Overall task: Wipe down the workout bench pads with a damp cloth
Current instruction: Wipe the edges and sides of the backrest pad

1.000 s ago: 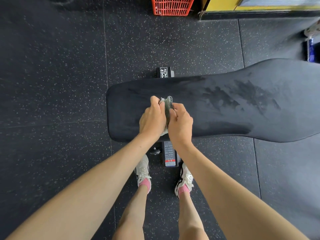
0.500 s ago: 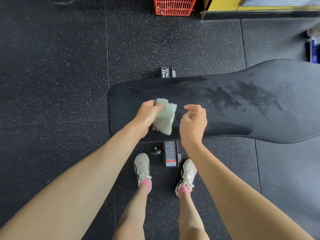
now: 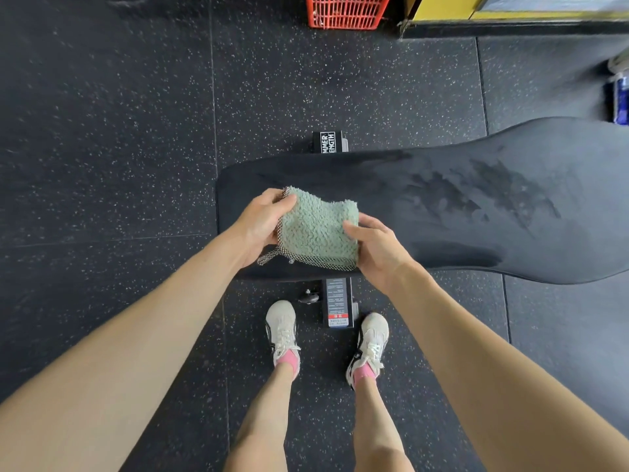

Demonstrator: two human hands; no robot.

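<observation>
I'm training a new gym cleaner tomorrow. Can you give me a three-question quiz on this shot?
1. True or false: both hands hold the green cloth.
2. Where do damp streaks show on the bench pad: a) its wide end, to the person's right, b) under the cloth, c) nowhere?
3. What red thing stands at the top edge?

Key: 1. True: left hand and right hand each have a grip. 2. a. 3. A plastic basket.

frame label (image 3: 332, 142): "MMER / ENGTH" | lower sticker (image 3: 337, 303): unreadable

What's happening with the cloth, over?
Left hand and right hand both grip green cloth, spread over bench pad. Nothing blocking.
</observation>
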